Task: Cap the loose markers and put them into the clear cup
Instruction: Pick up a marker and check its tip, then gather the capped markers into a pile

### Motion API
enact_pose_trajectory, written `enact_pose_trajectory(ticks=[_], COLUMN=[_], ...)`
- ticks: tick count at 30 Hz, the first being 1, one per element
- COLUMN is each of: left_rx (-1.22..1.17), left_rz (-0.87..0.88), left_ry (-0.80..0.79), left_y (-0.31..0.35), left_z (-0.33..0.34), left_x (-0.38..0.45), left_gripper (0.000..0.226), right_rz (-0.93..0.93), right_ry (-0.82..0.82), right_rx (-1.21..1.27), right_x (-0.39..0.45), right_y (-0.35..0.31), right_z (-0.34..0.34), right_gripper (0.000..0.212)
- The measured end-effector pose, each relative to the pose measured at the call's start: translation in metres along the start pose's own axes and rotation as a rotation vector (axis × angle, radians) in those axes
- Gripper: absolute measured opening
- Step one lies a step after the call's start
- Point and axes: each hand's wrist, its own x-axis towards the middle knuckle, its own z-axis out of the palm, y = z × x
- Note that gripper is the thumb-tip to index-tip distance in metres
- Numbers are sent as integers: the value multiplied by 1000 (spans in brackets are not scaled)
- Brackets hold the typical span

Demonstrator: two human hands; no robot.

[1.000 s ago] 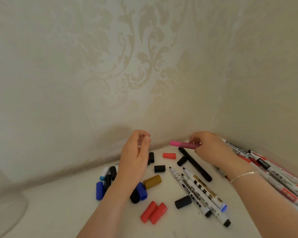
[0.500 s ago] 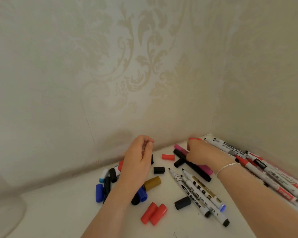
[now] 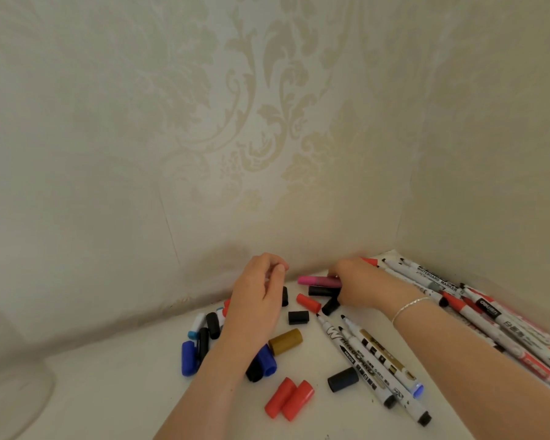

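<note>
Clear cup (image 3: 16, 395): stands at the far left edge of the surface (image 3: 134, 389), well apart from the marker pile; contents cannot be told, its wall is faint and blurred. Right hand (image 3: 359, 285): fingers curled round a pink marker (image 3: 319, 281), held level just right of the left hand, its free end pointing toward that hand; grip closed on the barrel. Left hand (image 3: 261, 296): fingers curled inward, raised over the caps; whether it holds anything cannot be told. Loose caps lie around the left wrist: gold cap (image 3: 285, 341) just right of it; blue cap (image 3: 188, 358) left of it; two red caps (image 3: 289, 398) side by side, nearer the camera. Three uncapped markers (image 3: 372, 363) lie right of the gold cap; a further pile of markers (image 3: 477, 312) lies beyond the right forearm, against the wall.
</note>
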Motion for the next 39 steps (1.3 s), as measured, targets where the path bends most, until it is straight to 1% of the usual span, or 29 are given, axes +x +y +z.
enact_pose_trajectory(ticks=[3,6,8,9,11,12,13,15,16,17,19,21,23,26,29,31,34,36,37,39], left_rx=[19,26,24,24,20,21,24,23,23,25,30,26,20,17,26,22,7,-8,-5,24], left_rz=[2,1,4,8,17,21,24,23,21,18,22,30,36,28,22,17,4,16,31,74], left_ry=[-2,-14,-25,-30,-38,-42,-46,-50,-52,-54,-60,-62,-55,-49,-45,-47,-37,-27,-31,-66], left_y=[-1,-1,-1,-1,-2,-2,-2,-1,-1,0,0,0,-1,-2,-2,-2,0,0,-1,-3], left_z=[0,0,2,3,5,6,6,7,8,8,8,7,8,7,6,5,4,4,4,6], left_x=[0,0,0,0,-1,-2,-2,-3,-3,-3,-4,-4,-4,-3,-3,-2,-2,-2,-2,-3], left_gripper=[13,13,13,13,13,13,13,13,12,12,12,12,13,13,12,12,12,22,31,51], right_rz=[-61,-82,-62,-57,-52,-41,-11,101,151,180,199,205,215,238,257,248,176,77,6,-148], right_ry=[70,250,285,278,274,310,379,502,505,475,406,380,385,424,425,436,519,519,472,305], right_rx=[1,-122,-165,-124,53,141,211,268,256,209,71,-12,-2,55,149,160,33,41,125,348], right_x=[5,4,2,2,0,0,1,5,7,10,15,19,24,30,34,33,26,17,10,-12], right_y=[2,9,13,15,18,20,25,36,42,47,52,54,58,61,68,71,62,41,28,-2], right_z=[1,5,8,9,8,7,4,-1,-3,-4,-1,4,9,15,19,18,5,-10,-19,-33], right_gripper=[42,37,34,34,33,31,28,28,30,29,26,21,20,26,21,20,23,17,14,20])
